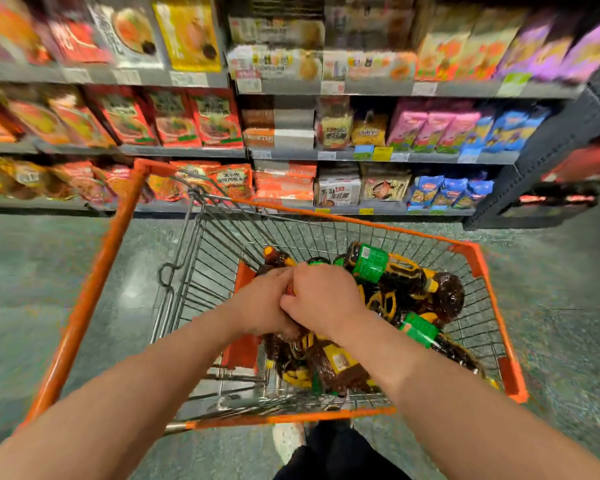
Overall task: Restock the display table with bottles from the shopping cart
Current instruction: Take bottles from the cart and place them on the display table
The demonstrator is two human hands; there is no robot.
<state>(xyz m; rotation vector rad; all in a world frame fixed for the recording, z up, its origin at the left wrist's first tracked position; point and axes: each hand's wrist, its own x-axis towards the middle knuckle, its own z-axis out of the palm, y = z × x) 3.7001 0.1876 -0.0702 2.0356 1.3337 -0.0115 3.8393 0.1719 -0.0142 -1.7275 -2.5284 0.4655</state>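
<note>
**Still at the cart: both hands down among the bottles**

Nearest, a white shoe (286, 441) and dark trouser leg show below the cart's orange rear rail. Both forearms reach over that rail into the shopping cart (94, 271). The left hand (262, 304) and right hand (321, 299) sit pressed together, fingers curled down onto the heap of bottles (326, 365); something reddish shows between them, but what either hand actually holds cannot be told. Dark bottles with yellow and green labels lie jumbled across the basket's right half, one green-labelled bottle (388, 268) lying on top just beyond the right hand.

This looks like the pick-up step, with nothing lifted clear yet. Next comes a firm grasp on one bottle, raised without dragging its neighbours. Beyond the cart stand shelves (361, 155) of packaged food; no display table is in view, so a turn will be needed.
</note>
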